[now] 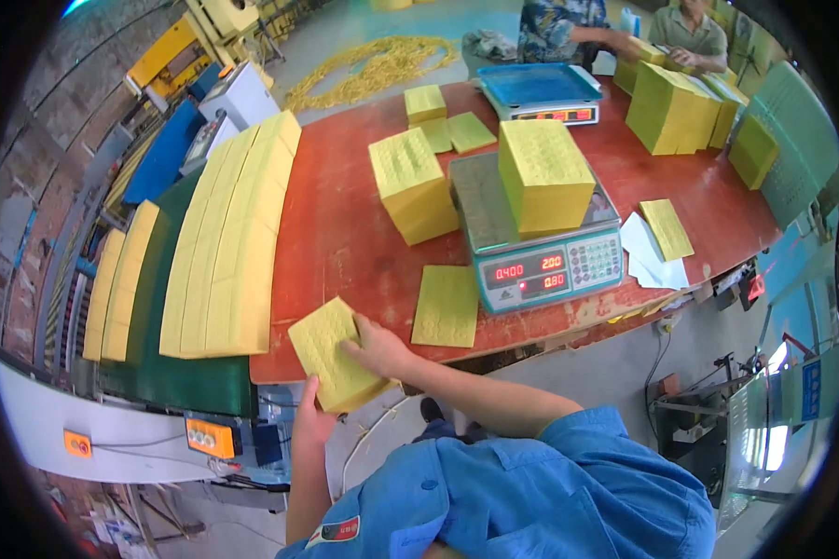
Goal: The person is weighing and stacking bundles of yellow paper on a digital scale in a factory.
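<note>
Just above the table's near edge I hold a stack of yellow embossed paper [331, 349], tilted with one corner toward me. My left hand [314, 417] grips its near left corner, thumb up against the side and the other fingers hidden below. My right hand [380, 348] closes on its right edge, thumb lying on top. To the right stands a teal digital scale [545, 279] with red lit displays, bearing a tall block of yellow paper [545, 177]. A thin yellow sheet pile [446, 306] lies between my right hand and the scale.
Long rows of yellow paper [228, 242] stand at left by a green belt [182, 384]. Another paper block [412, 186] sits left of the scale. Beyond are a blue-trayed scale [541, 86], more blocks [671, 110] and two people. White sheets [651, 252] lie at right.
</note>
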Tool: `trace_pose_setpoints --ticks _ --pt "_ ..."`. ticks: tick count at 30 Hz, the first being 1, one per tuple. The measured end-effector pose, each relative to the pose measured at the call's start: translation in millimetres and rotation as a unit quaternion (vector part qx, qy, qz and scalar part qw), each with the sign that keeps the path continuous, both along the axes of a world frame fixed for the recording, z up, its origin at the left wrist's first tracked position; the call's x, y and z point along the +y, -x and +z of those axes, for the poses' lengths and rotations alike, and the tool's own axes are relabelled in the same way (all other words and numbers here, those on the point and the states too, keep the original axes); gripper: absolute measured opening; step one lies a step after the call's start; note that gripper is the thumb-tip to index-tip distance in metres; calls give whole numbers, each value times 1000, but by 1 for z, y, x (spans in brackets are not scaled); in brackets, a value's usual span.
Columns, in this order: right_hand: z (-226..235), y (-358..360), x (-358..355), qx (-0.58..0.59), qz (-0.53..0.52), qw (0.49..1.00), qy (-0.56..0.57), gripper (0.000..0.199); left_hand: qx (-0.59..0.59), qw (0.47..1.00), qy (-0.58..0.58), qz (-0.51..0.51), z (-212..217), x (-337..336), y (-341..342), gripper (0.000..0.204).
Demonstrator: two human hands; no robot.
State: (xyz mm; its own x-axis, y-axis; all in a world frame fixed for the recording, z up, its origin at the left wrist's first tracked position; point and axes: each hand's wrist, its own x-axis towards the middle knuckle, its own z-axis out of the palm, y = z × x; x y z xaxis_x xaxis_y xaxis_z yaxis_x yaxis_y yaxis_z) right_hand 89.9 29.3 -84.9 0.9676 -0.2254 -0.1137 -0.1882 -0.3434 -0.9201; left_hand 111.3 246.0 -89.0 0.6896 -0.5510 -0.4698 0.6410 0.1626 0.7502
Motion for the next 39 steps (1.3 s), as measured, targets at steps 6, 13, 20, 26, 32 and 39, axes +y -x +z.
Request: trace_pose_setpoints --ticks 6,13,20,26,32,39 --pt "-3 18 2 5 37 999 -30 75 -246 964 -82 -53 -26 17 20 56" --pt "-21 51 -20 35 67 993 -88 61 -41 996 48 60 -17 12 14 58" --pt "46 59 -68 -21 90 937 -337 62 -324 944 15 57 39 -44 -22 53" --pt "141 90 -185 -236 -135 941 -203 57 -213 955 198 -65 140 -228 -46 43" --pt "173 112 -329 -248 -282 906 -197 42 -121 963 201 -133 194 -393 -28 45" --pt "146 101 -399 -202 -274 907 -248 37 -188 959 56 -204 191 -456 -30 64"
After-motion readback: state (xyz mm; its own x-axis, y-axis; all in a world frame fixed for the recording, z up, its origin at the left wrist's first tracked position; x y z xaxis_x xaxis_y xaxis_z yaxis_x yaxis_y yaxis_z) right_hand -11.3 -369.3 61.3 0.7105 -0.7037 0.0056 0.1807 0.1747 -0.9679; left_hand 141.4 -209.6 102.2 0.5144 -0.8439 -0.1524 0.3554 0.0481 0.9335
